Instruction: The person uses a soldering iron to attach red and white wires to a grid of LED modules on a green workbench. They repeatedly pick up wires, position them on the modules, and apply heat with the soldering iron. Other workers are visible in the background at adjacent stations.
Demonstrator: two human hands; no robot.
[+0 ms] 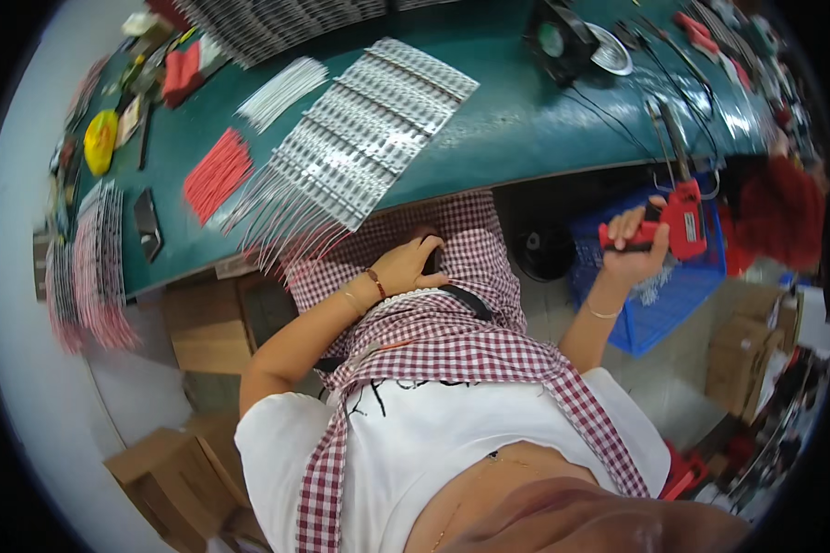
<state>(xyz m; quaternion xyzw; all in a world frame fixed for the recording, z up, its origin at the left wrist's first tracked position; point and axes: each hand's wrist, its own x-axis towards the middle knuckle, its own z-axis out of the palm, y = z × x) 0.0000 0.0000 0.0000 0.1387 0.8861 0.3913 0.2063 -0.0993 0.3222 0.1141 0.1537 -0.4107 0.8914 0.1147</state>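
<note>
Red plastic soldering gun (681,221) is sitting in the closed right hand (634,249), its long axis pointing toward twelve o'clock at the tabletop (507,120); the left hand (406,267), curled, is resting on the checked apron (452,332).

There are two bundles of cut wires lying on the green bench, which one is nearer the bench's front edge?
The red bundle, lying left of the strip panels. The white bundle lies farther back on the bench.
</note>
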